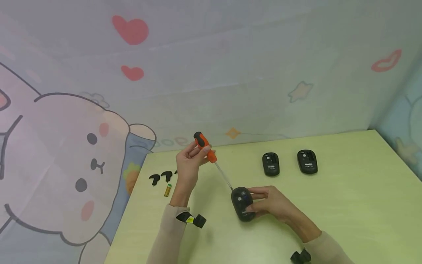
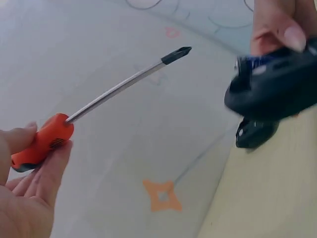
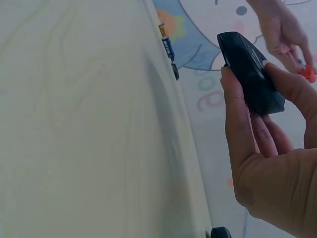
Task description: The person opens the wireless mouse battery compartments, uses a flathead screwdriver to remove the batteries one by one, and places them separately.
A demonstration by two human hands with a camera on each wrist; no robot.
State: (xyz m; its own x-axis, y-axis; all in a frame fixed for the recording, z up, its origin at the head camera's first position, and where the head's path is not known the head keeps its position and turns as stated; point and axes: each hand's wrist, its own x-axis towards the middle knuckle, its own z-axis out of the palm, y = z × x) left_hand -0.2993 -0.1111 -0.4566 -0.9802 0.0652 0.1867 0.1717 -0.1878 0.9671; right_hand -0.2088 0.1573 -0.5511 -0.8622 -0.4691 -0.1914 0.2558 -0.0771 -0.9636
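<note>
My left hand [image 1: 188, 165] grips a screwdriver [image 1: 211, 155] by its orange and black handle. In the left wrist view its Phillips tip [image 2: 177, 54] points up and to the right, a short gap away from the mouse. My right hand [image 1: 271, 201] holds a black computer mouse [image 1: 242, 205] raised over the table, thumb on one face and fingers along the other side. Its underside with printed labels faces the head camera. Something blue [image 2: 260, 62] shows in an opening of this mouse in the left wrist view. My right palm is bare of other things.
Two more black mice, a nearer-middle one [image 1: 271, 164] and one to its right [image 1: 307, 161], lie underside up at the back of the pale table [image 1: 346, 205]. Small black hook-shaped pieces [image 1: 167, 175] and a battery [image 1: 167, 190] lie at the left. A printed cloth wall [image 1: 214, 73] rises behind.
</note>
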